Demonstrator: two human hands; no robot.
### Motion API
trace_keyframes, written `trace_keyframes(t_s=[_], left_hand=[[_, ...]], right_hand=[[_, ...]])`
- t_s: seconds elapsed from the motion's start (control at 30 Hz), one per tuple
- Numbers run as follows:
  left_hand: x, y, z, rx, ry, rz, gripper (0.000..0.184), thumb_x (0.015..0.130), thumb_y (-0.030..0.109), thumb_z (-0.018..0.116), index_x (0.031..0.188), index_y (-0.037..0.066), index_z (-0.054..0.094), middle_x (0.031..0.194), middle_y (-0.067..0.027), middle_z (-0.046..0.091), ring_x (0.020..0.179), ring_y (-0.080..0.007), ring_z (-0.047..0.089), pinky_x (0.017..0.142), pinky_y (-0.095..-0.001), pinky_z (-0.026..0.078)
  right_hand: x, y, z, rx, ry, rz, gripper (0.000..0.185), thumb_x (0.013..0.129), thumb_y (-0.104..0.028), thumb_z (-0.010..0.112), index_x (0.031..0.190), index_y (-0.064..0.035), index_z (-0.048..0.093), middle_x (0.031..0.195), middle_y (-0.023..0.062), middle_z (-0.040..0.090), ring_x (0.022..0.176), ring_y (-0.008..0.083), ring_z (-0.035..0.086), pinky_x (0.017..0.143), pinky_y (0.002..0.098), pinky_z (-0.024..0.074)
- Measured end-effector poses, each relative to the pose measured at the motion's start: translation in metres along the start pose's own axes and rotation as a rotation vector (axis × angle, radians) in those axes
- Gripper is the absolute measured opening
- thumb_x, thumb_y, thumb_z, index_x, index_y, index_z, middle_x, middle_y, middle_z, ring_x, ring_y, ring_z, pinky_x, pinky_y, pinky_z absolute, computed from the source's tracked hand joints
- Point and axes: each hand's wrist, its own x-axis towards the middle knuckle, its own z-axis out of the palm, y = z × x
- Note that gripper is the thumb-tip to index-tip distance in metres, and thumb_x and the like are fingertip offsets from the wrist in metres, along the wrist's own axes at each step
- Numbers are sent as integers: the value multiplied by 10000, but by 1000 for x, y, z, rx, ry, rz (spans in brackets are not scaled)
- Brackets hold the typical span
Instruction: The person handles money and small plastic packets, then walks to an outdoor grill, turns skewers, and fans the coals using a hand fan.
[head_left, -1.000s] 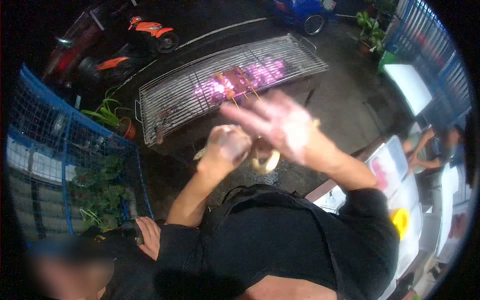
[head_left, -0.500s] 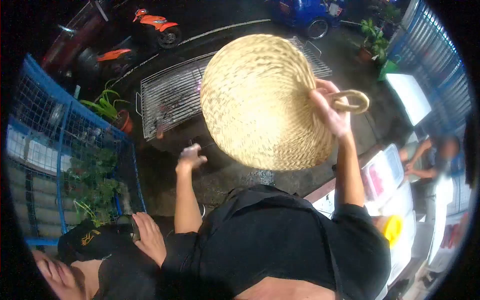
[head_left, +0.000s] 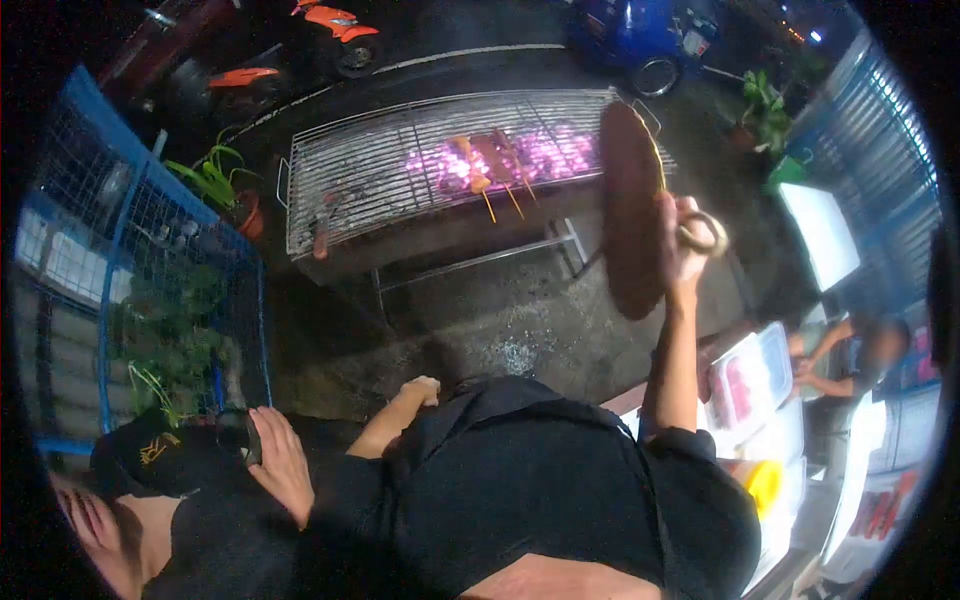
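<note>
1. Holding a fan (head_left: 630, 215) up at the right, nearly edge-on to the camera, overlapping the right end of the grill (head_left: 345, 165) in this view; can't tell whether touching.
2. Clasping its looped handle (head_left: 716, 240) in the right grip (head_left: 686, 248), fingers wrapped round.
3. Holding the left grip (head_left: 426, 388) low, close in front of the torso, with nothing visible in it; can't tell how far open.
4. Judging by the pose, busy fanning the glowing coals (head_left: 570, 155), with three skewers (head_left: 495, 160) laid over them mid-grate, sticks overhanging the near edge.
5. For the next move, probably best to turn the fan's broad side toward the coals and sweep leftward, clear of those sticks.
6. On the black cap (head_left: 135, 470) at near left, a gold emblem, not readable as words.
7. On the blue vehicle (head_left: 625, 40) at far right, a small pale label (head_left: 696, 42), too small to read.
8. At near right, red marks (head_left: 880, 515) on white; can't tell whether lettering.
</note>
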Motion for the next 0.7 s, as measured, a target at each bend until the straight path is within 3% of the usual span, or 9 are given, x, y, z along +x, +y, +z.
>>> trace_keyframes(t_s=[0.07, 0.1, 0.13, 0.2, 0.27, 0.37, 0.53, 0.63, 0.7], left_hand=[[11, -5, 7, -40, 177, 148, 449, 746, 300, 639, 1149, 110, 584, 1174, -138, 587, 1112, -334, 535, 912, -427, 449], [16, -8, 10, -65, 350, 298, 406, 736, 225, 628, 1122, 107, 599, 1121, -136, 618, 1048, -347, 575, 882, -417, 475], [14, 0, 7, -82, 361, 239, 397, 733, 231, 638, 1108, 105, 602, 1098, -137, 625, 1043, -338, 577, 880, -419, 473], [-14, 22, -15, -161, 324, 153, 399, 730, 245, 654, 1101, 107, 605, 1071, -137, 635, 1045, -323, 577, 889, -417, 466], [5, 8, -7, -129, 303, 125, 435, 728, 283, 673, 1125, 122, 599, 1071, -126, 639, 1049, -321, 575, 909, -413, 456], [-2, 9, -10, -112, 188, -25, 489, 720, 339, 691, 1162, 158, 589, 1199, -118, 584, 1139, -305, 525, 959, -416, 435], [32, -22, 12, -58, 162, -90, 503, 714, 342, 688, 1182, 190, 583, 1269, -100, 538, 1201, -292, 479, 995, -425, 411], [49, -35, 17, -65, 178, -22, 482, 725, 316, 675, 1180, 187, 585, 1291, -96, 520, 1215, -307, 463, 990, -459, 406], [59, -42, 21, -70, 206, 36, 466, 735, 301, 669, 1177, 183, 587, 1269, -101, 535, 1202, -308, 475, 983, -451, 411]], right_hand=[[-1, -4, 1, 456, 3, 182, 288, 925, -190, 564, 723, 15, 574, 616, 37, 543, 519, 114, 450, 515, 256, 390], [-1, -4, 1, 431, 29, 244, 311, 927, -208, 562, 697, 2, 565, 607, 39, 530, 532, 115, 441, 514, 262, 379], [0, -1, 0, 428, 31, 245, 311, 927, -208, 562, 697, 2, 565, 607, 39, 530, 532, 115, 441, 514, 262, 379], [4, 9, -6, -62, -127, 166, 225, 916, -196, 551, 822, 7, 579, 674, 66, 556, 599, 149, 487, 567, 292, 396], [5, 17, -1, -173, -158, 217, 228, 922, -207, 552, 809, -10, 575, 702, 24, 563, 604, 119, 477, 554, 281, 388], [4, 4, 0, 626, 17, 466, 265, 927, -214, 563, 757, -13, 588, 653, -8, 545, 619, 80, 458, 573, 242, 387], [5, 31, 8, -43, 43, 12, 284, 905, -173, 592, 673, -14, 556, 577, 28, 493, 494, 92, 403, 473, 278, 353], [4, 26, 9, 82, 56, 44, 282, 911, -187, 590, 689, -13, 564, 641, 8, 529, 563, 83, 443, 532, 260, 382], [3, 22, 4, 486, 21, 506, 302, 924, -218, 574, 704, -11, 567, 709, -6, 554, 639, 71, 472, 596, 239, 385]])
